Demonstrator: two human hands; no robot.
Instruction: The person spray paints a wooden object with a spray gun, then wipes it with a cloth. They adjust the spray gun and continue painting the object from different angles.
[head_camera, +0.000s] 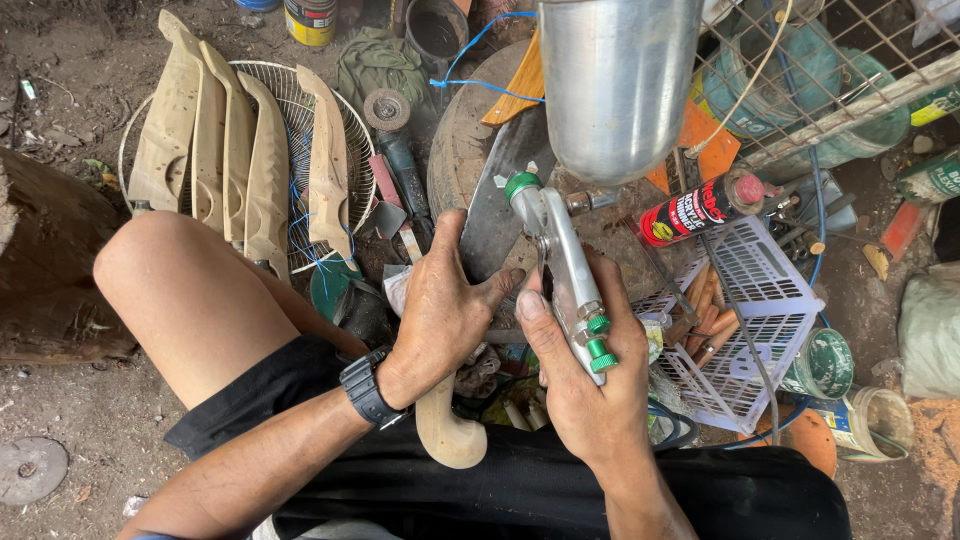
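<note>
The right hand (590, 385) is wrapped around the grip of a silver metal spray gun with green knobs (565, 275), fingers closed on the body and the thumb lying up along its left side; its polished metal cup (615, 85) stands above the gun, and the nozzle end with a green cap points away from the person. The left hand (440, 310) rests with fingers partly spread on the flat of a broad grey steel blade (500, 205), pressing it down where it meets a pale curved wooden handle (448, 430) that runs back toward the person's lap. The blade lies directly under and just left of the gun, touching the left hand and very close to the right. As far as can be judged, the blade's surface is bare dull metal with no fresh wet coat showing, so any spraying appears not yet done; whether the trigger is pressed cannot be told. To the left, several unfinished pale carved wooden sheaths (230, 160) lean on a round wire fan guard (300, 90). To the right, a red and black aerosol can (700, 210) lies beside a white slotted plastic basket (760, 300) holding small tools, all on the dirt floor (70, 400).
</note>
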